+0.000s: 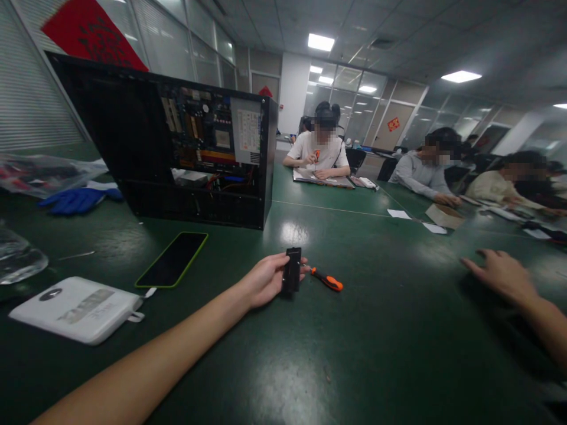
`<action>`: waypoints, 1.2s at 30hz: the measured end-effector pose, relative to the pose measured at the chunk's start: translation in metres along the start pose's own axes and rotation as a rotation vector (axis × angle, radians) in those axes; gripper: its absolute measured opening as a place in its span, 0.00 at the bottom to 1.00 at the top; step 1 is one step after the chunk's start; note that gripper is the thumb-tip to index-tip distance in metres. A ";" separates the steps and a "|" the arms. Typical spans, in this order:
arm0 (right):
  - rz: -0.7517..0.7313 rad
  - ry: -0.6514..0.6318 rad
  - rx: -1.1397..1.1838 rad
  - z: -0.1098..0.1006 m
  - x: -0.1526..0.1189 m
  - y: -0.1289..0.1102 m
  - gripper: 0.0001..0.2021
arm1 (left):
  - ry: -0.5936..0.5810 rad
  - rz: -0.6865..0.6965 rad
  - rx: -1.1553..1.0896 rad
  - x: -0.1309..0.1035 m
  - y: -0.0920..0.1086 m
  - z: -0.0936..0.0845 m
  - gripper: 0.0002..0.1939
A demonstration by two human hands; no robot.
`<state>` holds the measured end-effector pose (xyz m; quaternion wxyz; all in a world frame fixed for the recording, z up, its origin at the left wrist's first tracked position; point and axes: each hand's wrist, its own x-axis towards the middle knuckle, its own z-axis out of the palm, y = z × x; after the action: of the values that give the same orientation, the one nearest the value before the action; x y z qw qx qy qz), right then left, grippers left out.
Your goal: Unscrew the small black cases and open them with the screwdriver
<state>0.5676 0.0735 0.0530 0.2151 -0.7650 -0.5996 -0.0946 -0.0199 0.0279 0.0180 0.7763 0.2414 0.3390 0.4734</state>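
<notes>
My left hand (270,275) is closed around a small black rectangular part (292,271), held upright just over the table, thumb on its near side. Its exact kind does not show. Right beside that part lies a screwdriver (328,280) with an orange and black handle; its shaft end is partly hidden by my fingertips. Far to the right, my right hand (502,274) hovers over or rests on the tabletop, which I cannot tell, with fingers stretched and nothing in it. An opened black computer case (199,203) stands behind my left hand, its circuit boards and power supply exposed.
On the green table (354,354) at left are a white power bank (80,310), a phone with a green edge (172,260), blue gloves (75,200) and plastic bags (44,174). Across the table several people sit working; one holds an orange tool. Paper slips (398,213) lie farther back.
</notes>
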 end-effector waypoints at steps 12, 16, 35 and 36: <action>-0.388 -0.684 1.254 0.048 -0.184 -0.359 0.18 | -0.232 0.192 -0.044 -0.010 -0.019 0.003 0.10; -0.277 -0.739 1.496 0.048 -0.184 -0.373 0.17 | -0.243 0.218 -0.027 -0.010 -0.017 0.003 0.11; 0.250 -0.082 -0.130 -0.009 -0.021 0.015 0.31 | -0.167 0.223 0.452 -0.007 -0.026 -0.001 0.19; 0.268 -0.103 -0.162 -0.009 -0.019 0.030 0.31 | -0.170 0.230 0.463 -0.006 -0.027 -0.002 0.19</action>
<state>0.5927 0.0470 0.0472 0.1326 -0.8569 -0.4927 -0.0737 -0.0079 0.0106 0.0004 0.6672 0.4884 0.3423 0.4462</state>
